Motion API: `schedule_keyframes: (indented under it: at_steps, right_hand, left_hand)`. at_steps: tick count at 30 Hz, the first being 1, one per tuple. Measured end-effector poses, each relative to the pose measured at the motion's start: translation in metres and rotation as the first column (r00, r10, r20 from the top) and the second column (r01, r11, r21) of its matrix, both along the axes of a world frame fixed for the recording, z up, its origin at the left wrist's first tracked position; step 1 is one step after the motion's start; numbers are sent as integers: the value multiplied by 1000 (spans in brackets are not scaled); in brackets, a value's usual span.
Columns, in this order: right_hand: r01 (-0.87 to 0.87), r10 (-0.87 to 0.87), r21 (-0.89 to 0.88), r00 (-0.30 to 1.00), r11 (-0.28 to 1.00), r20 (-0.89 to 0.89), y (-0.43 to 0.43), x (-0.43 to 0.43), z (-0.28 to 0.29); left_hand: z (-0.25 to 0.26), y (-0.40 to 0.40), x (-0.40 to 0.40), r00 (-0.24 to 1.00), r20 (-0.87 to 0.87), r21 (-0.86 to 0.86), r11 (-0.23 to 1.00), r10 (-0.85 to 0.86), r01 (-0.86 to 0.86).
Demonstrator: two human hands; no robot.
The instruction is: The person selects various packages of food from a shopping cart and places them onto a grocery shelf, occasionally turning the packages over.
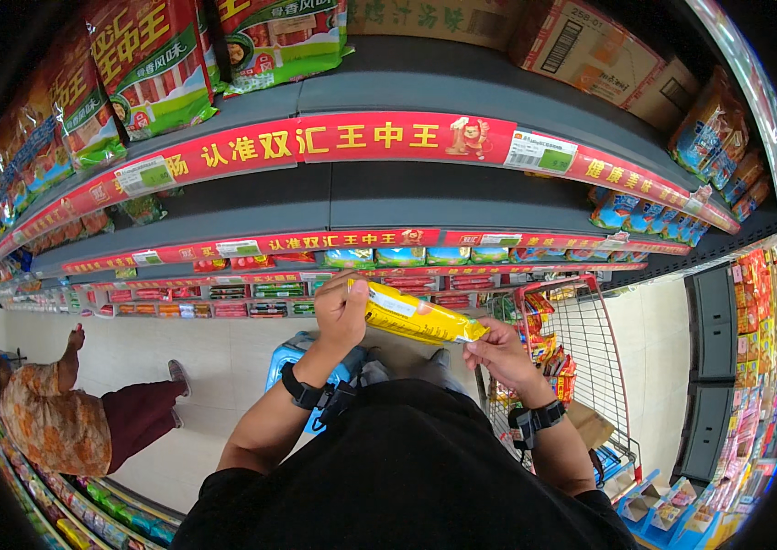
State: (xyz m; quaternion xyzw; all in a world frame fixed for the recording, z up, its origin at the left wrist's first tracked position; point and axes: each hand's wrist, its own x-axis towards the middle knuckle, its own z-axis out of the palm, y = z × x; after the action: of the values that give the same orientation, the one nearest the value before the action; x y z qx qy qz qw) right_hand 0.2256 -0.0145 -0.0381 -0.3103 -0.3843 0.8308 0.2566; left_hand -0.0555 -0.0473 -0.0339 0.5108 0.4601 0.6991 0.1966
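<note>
A long yellow plastic food packet (416,315) is stretched between my two hands, in front of the lower shelves. My left hand (341,309) is closed around its left end, thumb on top. With thumb and fingers, my right hand (504,350) pinches the crimped right end. Small print and a pale label show on the side turned up. Both wrists wear dark straps with small devices. Beyond the packet, sausage packs lie in rows on the low shelf (278,290).
Right of me stands a wire shopping cart (594,357) with red and yellow packets and cardboard inside. A blue plastic stool (285,357) is by my left forearm. Another person (58,416) stands in the aisle at left. Large sausage bags (154,75) and cardboard boxes (594,55) fill parts of the upper shelf.
</note>
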Motion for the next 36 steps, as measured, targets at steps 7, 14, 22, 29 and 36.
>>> schedule_keyframes:
  at_steps: [7,14,22,29,36]
  right_hand:
    - [18,-49,165,982,986,183,5,1,-11]
    - [-23,-42,275,973,961,227,9,7,-16]
    - [-20,-63,308,965,951,255,6,0,-10]
    - [12,-120,394,961,919,250,9,2,-14]
    - [-26,-73,432,975,901,211,15,8,-14]
  left_hand:
    - [3,2,-2,1000,-14,-18,1000,-25,24]
    - [2,6,0,1000,3,-21,1000,-18,18]
    - [-1,8,-1,1000,3,-88,996,-4,4]
    - [-4,6,-1,996,84,-195,981,29,-12]
    - [3,5,0,995,94,-224,975,12,10]
